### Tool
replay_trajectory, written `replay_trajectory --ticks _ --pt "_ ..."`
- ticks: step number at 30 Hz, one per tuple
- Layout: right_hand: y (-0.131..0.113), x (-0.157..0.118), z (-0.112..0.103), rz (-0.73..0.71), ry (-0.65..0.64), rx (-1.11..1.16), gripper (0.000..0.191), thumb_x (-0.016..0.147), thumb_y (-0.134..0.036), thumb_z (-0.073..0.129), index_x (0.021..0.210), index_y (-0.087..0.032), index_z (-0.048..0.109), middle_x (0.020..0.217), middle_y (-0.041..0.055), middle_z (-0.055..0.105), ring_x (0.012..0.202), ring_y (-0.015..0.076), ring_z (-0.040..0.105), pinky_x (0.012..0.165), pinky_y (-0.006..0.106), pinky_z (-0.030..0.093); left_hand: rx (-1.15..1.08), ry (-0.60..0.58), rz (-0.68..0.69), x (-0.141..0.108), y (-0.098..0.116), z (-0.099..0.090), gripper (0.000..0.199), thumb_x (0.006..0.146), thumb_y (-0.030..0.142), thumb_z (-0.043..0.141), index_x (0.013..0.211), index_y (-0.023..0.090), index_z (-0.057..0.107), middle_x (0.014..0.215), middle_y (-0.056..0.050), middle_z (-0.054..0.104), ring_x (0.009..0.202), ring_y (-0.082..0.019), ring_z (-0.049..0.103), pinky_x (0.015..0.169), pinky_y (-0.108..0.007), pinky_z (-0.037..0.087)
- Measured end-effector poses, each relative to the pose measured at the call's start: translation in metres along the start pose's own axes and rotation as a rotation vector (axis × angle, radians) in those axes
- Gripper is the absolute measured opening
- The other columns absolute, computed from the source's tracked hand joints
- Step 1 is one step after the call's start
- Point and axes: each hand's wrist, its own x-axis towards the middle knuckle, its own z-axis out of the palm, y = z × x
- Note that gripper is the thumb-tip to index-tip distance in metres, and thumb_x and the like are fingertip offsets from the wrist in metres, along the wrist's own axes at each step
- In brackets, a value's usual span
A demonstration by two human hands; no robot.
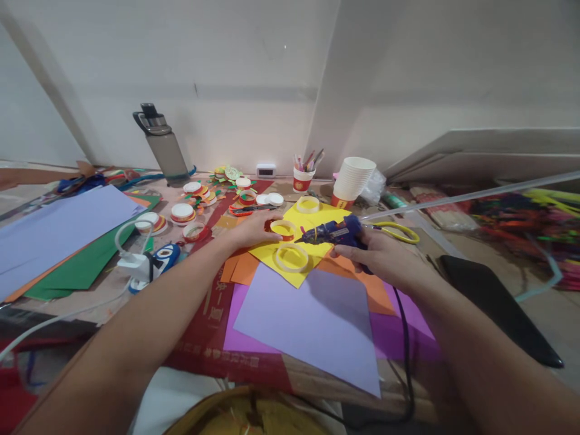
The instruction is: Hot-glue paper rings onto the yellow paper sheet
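Observation:
My left hand (254,231) is closed at its fingertips around a short red-and-white ring (287,237), which looks cut from a paper cup. In my right hand (378,252) is a dark blue glue gun (336,231), its nozzle pointing left, close beside that ring. Both are over a yellow paper sheet (267,256). A pale ring (292,270) lies on the sheet just below the nozzle, and another pale ring (308,210) lies farther back. Under the yellow sheet are orange paper (240,269) and a lilac sheet (312,320). The glue gun's black cord (406,338) hangs down from my right hand.
Stacked paper cups (354,176), a cup of pens (303,179) and a bottle (164,148) stand along the wall. Small cup-shaped pieces (183,212), a cutter (249,209) and a power strip (165,260) lie left. A black phone-like slab (493,305) and yellow-handled scissors (399,231) lie right.

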Motion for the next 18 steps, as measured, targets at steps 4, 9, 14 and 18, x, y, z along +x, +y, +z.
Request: replay_trajectory --ticks 4,9,14,18 --pt "0.004 0.001 -0.005 -0.007 0.015 0.062 0.039 0.073 -0.051 0.065 0.087 -0.015 0.066 0.052 -0.002 0.053 0.047 0.0116 0.046 0.046 0.025 0.035 -0.088 0.058 -0.025 0.004 0.0 -0.001 0.061 0.073 0.04 0.073 0.128 0.017 0.061 0.134 -0.012 0.061 0.118 -0.026 0.058 0.102 -0.038 0.044" --pt "0.01 0.001 -0.011 -0.035 0.079 0.145 0.041 0.074 -0.054 0.066 0.084 -0.015 0.068 0.053 -0.0009 0.052 0.048 0.0115 0.045 0.046 0.026 0.034 -0.323 0.152 -0.12 0.004 -0.001 -0.003 0.06 0.072 0.044 0.074 0.125 0.019 0.063 0.129 -0.011 0.063 0.112 -0.024 0.062 0.097 -0.038 0.048" --pt "0.01 -0.001 -0.021 -0.103 0.078 0.33 0.036 0.072 -0.052 0.071 0.083 -0.017 0.068 0.062 0.0011 0.057 0.052 0.0108 0.045 0.049 0.026 0.037 -0.348 0.12 -0.138 0.01 0.01 -0.006 0.058 0.072 0.042 0.074 0.123 0.017 0.063 0.127 -0.01 0.065 0.115 -0.024 0.06 0.098 -0.036 0.047" --pt "0.006 -0.004 -0.028 -0.136 0.119 0.42 0.034 0.07 -0.049 0.074 0.082 -0.018 0.067 0.063 0.0009 0.057 0.052 0.0108 0.044 0.047 0.026 0.038 -0.206 0.005 -0.033 0.02 0.024 -0.002 0.058 0.07 0.042 0.075 0.122 0.019 0.064 0.126 -0.008 0.065 0.117 -0.024 0.059 0.102 -0.036 0.044"
